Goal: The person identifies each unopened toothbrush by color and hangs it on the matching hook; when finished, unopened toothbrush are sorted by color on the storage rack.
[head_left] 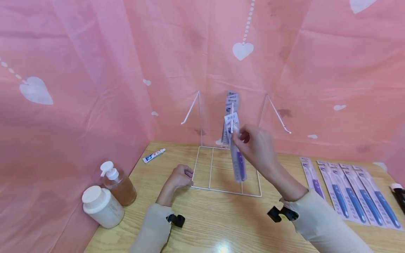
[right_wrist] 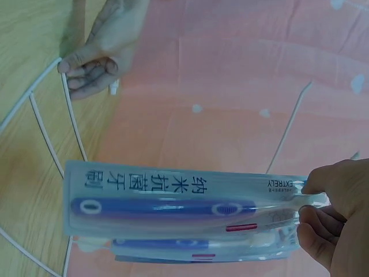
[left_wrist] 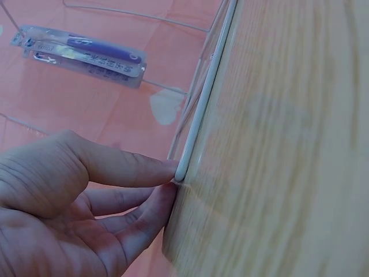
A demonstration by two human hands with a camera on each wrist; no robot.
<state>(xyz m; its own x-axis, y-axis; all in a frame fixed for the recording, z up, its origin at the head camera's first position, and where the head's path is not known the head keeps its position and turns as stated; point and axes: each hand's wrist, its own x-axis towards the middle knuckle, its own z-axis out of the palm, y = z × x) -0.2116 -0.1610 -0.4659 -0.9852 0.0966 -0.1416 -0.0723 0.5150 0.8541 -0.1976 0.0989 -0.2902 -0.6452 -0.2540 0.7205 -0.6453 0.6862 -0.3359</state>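
My right hand pinches a packaged purple toothbrush near its top, at the tip of the white wire rack's middle hook. Behind it on that hook hang more toothbrush packs, partly overlapped. In the right wrist view, thumb and fingers grip the head end of the pack, its blue-purple handle pointing left. My left hand holds the front left corner of the rack's base on the table, thumb above and fingers below in the left wrist view. The two outer hooks carry nothing.
To the right lie a purple toothbrush pack and several blue ones. A dark tube with a white cap is at the right edge. On the left stand a pump bottle, a white jar and a small toothpaste tube.
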